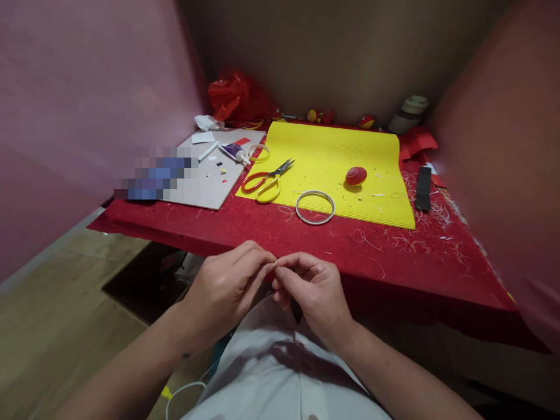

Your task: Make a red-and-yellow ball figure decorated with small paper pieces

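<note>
My left hand [227,286] and my right hand [311,286] meet fingertip to fingertip just in front of the table edge, above my lap. Both are closed in a pinch. A tiny pale speck shows where the fingertips touch, too small to name. Beyond them on the table lies a silver ring-shaped band [315,221], partly over the edge of a yellow corrugated sheet [332,151]. Scissors [268,182] with one red and one yellow handle rest on the sheet's left side, blades apart. A round red wound piece [356,175] sits farther right on it.
A grey board [223,195] at left carries a glue tube [234,153], a white stick [208,151] and paper scraps. A red plastic bag [238,96] and a lidded bottle [409,114] stand at the back. Thread clippings and a black strip [423,188] lie right. Walls flank both sides.
</note>
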### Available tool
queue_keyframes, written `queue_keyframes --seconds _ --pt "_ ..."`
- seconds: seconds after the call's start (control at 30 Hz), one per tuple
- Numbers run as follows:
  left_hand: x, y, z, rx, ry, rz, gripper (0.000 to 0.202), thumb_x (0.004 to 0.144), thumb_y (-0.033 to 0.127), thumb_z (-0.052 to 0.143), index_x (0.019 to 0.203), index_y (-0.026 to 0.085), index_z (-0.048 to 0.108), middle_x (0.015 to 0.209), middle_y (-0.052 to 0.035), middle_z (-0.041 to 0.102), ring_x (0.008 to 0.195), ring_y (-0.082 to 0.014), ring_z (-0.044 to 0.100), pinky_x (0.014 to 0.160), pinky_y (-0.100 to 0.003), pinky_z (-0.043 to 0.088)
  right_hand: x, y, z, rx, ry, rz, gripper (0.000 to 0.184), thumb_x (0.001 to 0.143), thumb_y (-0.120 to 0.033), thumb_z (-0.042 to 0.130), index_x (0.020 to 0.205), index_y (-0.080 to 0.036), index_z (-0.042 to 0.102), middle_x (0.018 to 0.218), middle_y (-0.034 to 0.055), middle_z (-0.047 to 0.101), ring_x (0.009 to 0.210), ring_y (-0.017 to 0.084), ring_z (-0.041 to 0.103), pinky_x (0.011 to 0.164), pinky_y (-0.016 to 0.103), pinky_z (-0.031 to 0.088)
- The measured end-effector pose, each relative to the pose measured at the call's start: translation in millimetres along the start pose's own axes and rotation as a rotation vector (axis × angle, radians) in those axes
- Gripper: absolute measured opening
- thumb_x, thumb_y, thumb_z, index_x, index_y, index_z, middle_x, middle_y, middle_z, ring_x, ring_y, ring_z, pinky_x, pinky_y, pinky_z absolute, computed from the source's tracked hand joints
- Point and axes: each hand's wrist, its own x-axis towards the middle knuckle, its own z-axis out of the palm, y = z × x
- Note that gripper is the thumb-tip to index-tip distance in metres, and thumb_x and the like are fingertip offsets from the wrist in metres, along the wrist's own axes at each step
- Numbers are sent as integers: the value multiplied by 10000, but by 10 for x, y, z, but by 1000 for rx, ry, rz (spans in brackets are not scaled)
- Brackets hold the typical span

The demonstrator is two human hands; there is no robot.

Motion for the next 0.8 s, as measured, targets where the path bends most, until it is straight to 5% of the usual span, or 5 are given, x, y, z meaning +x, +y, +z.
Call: queue_keyframes --seconds 0.27,0.8 --pt "-7 28 0 79 -40 27 160 930 129 466 936 123 626 796 -40 623 683 -116 590 611 -218 465 -5 35 2 -79 5 -94 65 727 -215 655 712 -152 656 569 -21 608 466 70 528 439 180 404" --pt "-3 59 -1 40 -47 -16 179 913 122 457 918 127 636 770 -42 629 676 -121 593 619 -221 474 7 21 5 -65 22 -26 72 699 -223 670 699 -153 655 554 -27 601 428 67 511 413 182 391"
